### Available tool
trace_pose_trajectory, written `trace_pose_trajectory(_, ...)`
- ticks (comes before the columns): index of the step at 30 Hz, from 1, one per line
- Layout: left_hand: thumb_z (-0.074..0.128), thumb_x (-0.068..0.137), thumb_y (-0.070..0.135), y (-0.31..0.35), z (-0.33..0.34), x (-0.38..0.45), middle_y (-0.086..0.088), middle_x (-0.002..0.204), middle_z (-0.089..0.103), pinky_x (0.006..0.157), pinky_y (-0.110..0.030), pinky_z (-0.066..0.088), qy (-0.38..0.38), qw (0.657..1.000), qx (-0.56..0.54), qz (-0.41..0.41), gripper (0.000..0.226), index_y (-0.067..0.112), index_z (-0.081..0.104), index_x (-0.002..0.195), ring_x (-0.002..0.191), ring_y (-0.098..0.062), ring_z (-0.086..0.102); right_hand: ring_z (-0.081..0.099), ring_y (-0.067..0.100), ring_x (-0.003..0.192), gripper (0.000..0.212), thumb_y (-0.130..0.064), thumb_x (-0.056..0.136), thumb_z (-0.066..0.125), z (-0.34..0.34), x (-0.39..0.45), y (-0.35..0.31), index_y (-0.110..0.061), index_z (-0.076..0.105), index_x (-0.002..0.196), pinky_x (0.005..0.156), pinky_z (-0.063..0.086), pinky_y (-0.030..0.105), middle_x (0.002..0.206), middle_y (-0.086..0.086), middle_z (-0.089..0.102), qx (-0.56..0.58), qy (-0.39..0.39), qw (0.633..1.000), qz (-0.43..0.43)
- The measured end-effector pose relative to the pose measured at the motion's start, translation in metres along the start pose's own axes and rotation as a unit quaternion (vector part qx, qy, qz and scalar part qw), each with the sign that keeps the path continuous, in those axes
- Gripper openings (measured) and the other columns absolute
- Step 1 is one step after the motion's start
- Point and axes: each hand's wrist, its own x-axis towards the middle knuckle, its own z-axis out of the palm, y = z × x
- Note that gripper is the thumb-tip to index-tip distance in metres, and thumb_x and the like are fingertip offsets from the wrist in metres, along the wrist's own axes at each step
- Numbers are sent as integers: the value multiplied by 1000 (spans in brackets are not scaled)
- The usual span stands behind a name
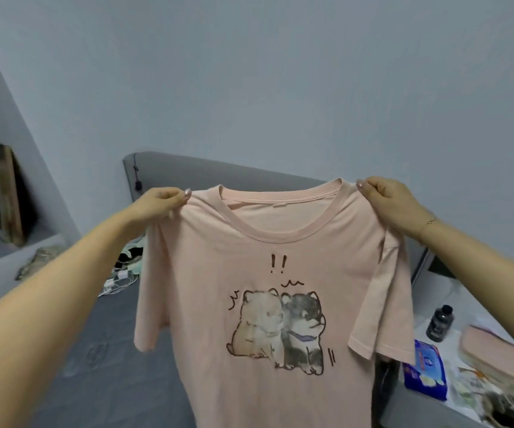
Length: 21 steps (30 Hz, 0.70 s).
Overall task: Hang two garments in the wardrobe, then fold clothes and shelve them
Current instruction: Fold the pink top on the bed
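A pale pink T-shirt (268, 304) with a print of two cartoon dogs hangs in the air in front of me, its front facing me and its hem running out of the bottom of the frame. My left hand (163, 205) pinches its left shoulder. My right hand (388, 202) pinches its right shoulder, with a thin bracelet on that wrist. Both sleeves hang down loosely. No wardrobe or hanger is in view.
A bed with a grey cover (104, 366) and grey padded headboard (206, 174) lies below the shirt. Cables and small items (123, 279) sit near its head. On the right, a white surface holds a dark bottle (440, 322), a blue packet (425, 369) and a pink pouch (496, 353).
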Motion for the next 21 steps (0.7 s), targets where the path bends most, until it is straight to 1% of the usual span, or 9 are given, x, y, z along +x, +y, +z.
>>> trace_pose_trajectory(3,57,89,54,-12,15,59,1,76,49,63,-26,32,22,1000,-1,0,51,4,61,83,66,-7,43,48,24,71,36,-32,103,43,11,45,38,-6,52,80,66,35,39,70,5,52,-78,-10,997,-25)
trace_pose_trajectory(6,55,95,47,-14,32,111,-1,71,37,57,-24,26,47,999,2,10,44,8,51,76,59,-5,35,51,25,75,33,-37,103,41,26,88,73,-13,58,88,61,33,36,75,4,59,-134,7,991,-15)
trace_pose_trajectory(10,55,97,41,-9,41,160,4,69,42,49,-12,30,104,994,12,42,41,8,56,73,57,-1,37,49,24,72,31,-27,103,44,48,132,102,-6,55,83,62,33,30,74,11,56,4,61,998,-7)
trace_pose_trajectory(12,55,97,39,-7,39,174,4,73,45,57,-17,32,126,990,8,61,38,9,59,75,65,-4,40,45,17,71,29,-24,103,43,56,144,104,-4,54,85,60,33,21,74,11,53,60,90,994,-5)
trace_pose_trajectory(13,54,98,39,-7,36,177,2,75,45,60,-21,31,132,989,11,72,38,8,59,76,68,-5,40,43,15,71,29,-24,103,43,59,147,103,-4,53,85,61,32,20,74,11,51,75,106,992,-9)
trace_pose_trajectory(15,53,98,41,-8,26,174,3,76,46,63,-24,30,129,987,27,90,38,11,58,76,71,-5,40,42,16,67,30,-26,104,44,63,147,96,-5,53,84,61,34,25,71,12,49,70,130,989,-33)
trace_pose_trajectory(17,52,97,44,-13,16,160,8,73,47,62,-20,30,119,987,41,101,41,9,58,77,69,-2,40,44,26,62,31,-28,103,44,65,136,87,-6,54,84,61,34,37,64,14,48,30,134,988,-66)
trace_pose_trajectory(19,52,97,43,-26,4,136,9,73,47,61,-19,29,101,988,56,105,43,4,60,81,69,-2,40,45,31,56,34,-34,102,41,71,114,78,-8,53,82,56,35,41,58,10,45,-11,119,989,-91)
trace_pose_trajectory(21,51,99,38,-48,-6,104,2,75,47,63,-26,29,71,990,64,102,42,0,61,83,73,-7,41,48,31,55,38,-40,100,38,82,79,68,-10,53,81,53,39,42,58,8,48,-36,85,988,-120)
